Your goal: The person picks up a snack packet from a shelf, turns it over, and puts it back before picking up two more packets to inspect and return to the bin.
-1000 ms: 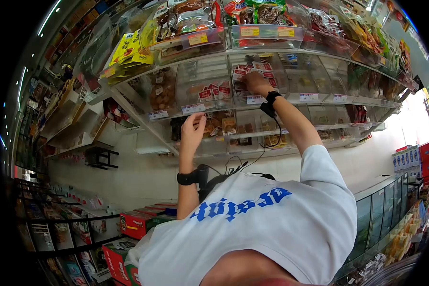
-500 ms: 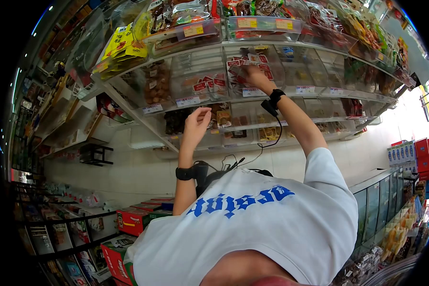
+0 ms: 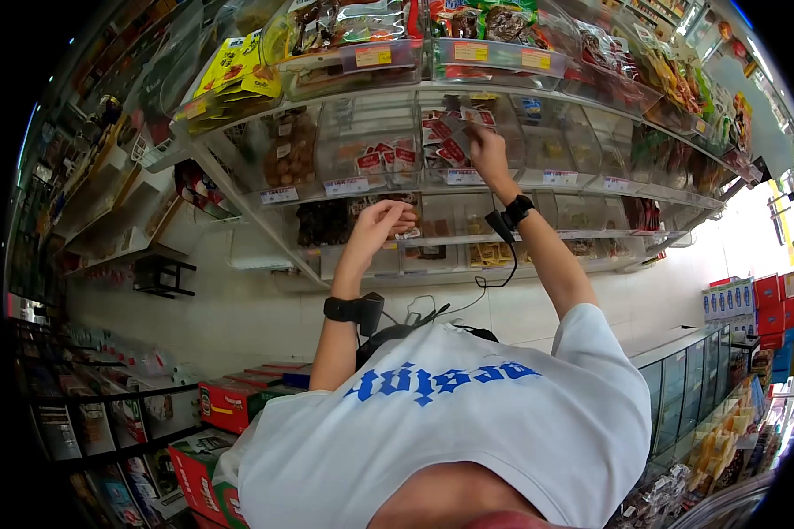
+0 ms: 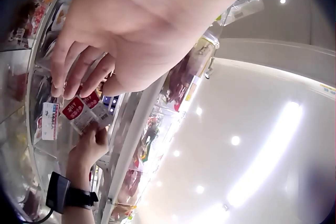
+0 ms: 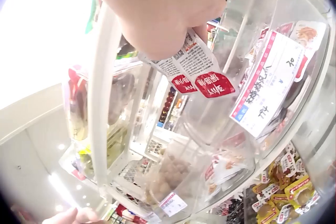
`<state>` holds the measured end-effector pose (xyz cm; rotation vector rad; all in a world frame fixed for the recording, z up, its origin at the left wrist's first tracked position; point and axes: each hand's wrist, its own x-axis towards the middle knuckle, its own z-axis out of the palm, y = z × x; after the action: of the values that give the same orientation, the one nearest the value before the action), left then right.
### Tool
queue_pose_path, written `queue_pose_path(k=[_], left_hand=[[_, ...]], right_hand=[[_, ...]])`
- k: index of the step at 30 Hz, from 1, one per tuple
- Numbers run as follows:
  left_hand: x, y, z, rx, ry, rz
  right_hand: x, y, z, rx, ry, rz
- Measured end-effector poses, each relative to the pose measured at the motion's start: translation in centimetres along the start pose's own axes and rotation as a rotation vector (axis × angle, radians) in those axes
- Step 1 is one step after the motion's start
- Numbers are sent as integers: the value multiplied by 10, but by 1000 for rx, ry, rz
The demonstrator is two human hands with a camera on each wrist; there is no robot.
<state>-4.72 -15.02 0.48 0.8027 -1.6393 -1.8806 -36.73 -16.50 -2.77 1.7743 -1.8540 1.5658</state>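
Observation:
My right hand (image 3: 490, 157) is up at a clear plastic bin (image 3: 512, 163) on the middle shelf. It pinches small red-and-white snack packets (image 5: 215, 84); two show below the fingers in the right wrist view, with printed text and red ends. More packets of this kind (image 3: 450, 154) lie in the bin behind. My left hand (image 3: 377, 231) hovers lower and to the left, before the lower shelf, fingers loosely bent and holding nothing. From the left wrist view, its fingers overlap the bin front, near a price label (image 4: 50, 121).
A neighbouring bin holds more red-and-white packets (image 3: 388, 159), and another holds brown round items (image 3: 288, 145). Bagged snacks (image 3: 353, 26) fill the top shelf above my hands. A cable (image 3: 512, 264) hangs from the right wrist. Red boxes (image 3: 225, 406) stand at my left side.
My right hand has drawn back from deep among the packets to the bin's right side, now with packets in its fingers. The left hand has shifted right.

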Motion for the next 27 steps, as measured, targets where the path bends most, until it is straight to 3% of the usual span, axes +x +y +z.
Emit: queue_pose_path(k=[2,5,8,9,10,15,19,22,23,26,27], left_hand=[[5,-3,4,-181,-73,-90],[6,1,19,-488,-76,-128],[4,10,23,-921,-200,-74],[-1,23,33,-995,-130,-35],[-4,26,32,-1010,-79,30],[-16,6,46,-898,160,-97],[-31,3,60,-789,231,-27],[-46,4,68,-556,276,-27],[-54,7,70,-444,207,12],[-72,8,78,-168,-8,-24],[-76,13,83,-122,-43,-72]], right_hand=[[-1,-23,-7,60,56,-64],[-12,-96,-32,166,16,-110],[-41,-156,-48,153,-141,-329],[-55,-169,-49,200,-238,-324],[-66,-178,-48,190,-308,-376],[-101,-188,-53,209,-379,-336],[-117,-201,-73,227,-507,-249],[-123,-219,-96,399,-438,42],[-124,-216,-98,372,-317,122],[-133,-200,-99,754,-285,736],[-140,-198,-101,796,-296,748]])
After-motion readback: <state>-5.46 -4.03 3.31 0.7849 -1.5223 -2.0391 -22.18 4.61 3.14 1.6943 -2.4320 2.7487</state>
